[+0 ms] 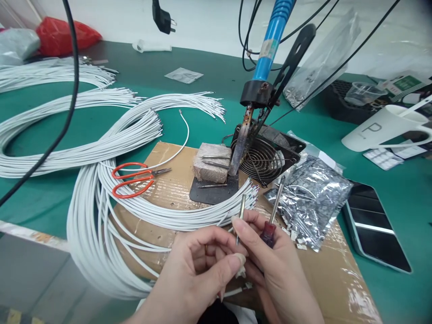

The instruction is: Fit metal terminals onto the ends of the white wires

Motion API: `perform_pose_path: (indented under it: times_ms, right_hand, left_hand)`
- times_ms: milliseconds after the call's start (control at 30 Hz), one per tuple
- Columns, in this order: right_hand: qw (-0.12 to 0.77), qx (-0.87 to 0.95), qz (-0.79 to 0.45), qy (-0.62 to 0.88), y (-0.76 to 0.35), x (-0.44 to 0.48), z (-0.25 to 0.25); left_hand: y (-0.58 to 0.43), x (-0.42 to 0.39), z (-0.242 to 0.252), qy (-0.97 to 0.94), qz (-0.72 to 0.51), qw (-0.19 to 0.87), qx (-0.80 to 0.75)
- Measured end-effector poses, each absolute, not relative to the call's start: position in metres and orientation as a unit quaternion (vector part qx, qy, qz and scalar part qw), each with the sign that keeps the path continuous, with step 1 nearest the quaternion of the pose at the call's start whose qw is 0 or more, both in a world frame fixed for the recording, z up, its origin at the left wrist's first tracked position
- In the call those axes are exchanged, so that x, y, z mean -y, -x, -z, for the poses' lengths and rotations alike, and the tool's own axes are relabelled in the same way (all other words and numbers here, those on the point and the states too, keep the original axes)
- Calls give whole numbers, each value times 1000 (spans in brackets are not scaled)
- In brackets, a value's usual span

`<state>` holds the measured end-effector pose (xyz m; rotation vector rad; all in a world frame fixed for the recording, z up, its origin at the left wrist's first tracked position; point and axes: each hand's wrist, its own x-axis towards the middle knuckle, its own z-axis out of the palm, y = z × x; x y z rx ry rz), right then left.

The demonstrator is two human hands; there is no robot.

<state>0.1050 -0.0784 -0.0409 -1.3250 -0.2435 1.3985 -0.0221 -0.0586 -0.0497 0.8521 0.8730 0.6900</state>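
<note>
My left hand (pixel 205 265) is closed at the bottom centre, thumb and fingers pinched together; what they hold is too small to make out. Touching it on the right, my right hand (pixel 270 261) grips a thin metal rod (pixel 241 216) between thumb and finger. The same hand also holds a screwdriver (pixel 269 231) with a dark red handle, its shaft pointing up. Small white pieces show between the hands. Behind them, a bundle of white cables (pixel 175 218) curves across the cardboard (pixel 324 279), its tips near my right fingers.
Orange-handled scissors (pixel 133 180) lie left of a block (pixel 212 162). A blue soldering iron (pixel 270 45) leans above a fan (pixel 263 159). Right are a silvery bag (pixel 313 193), a phone (pixel 378 225) and a white mug (pixel 381 128). More cable coils (pixel 67 153) fill the left.
</note>
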Motion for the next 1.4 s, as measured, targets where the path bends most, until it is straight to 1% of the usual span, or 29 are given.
perform_pose_path:
  times_ms: [367, 733, 900, 1067, 1400]
  right_hand:
    - [583, 108, -599, 538, -105, 74, 41]
    - [574, 115, -606, 538, -107, 70, 42]
    - [573, 128, -606, 536, -107, 67, 41]
    - [581, 145, -595, 535, -105, 62, 42]
    - [562, 239, -567, 553, -111, 47, 57]
  left_hand:
    - [28, 62, 49, -410, -322, 727, -447]
    - [26, 59, 41, -393, -322, 715, -481]
    - [29, 57, 48, -402, -312, 727, -461]
    - [30, 54, 55, -391, -332, 732, -449]
    - [26, 43, 67, -385, -368, 729, -429]
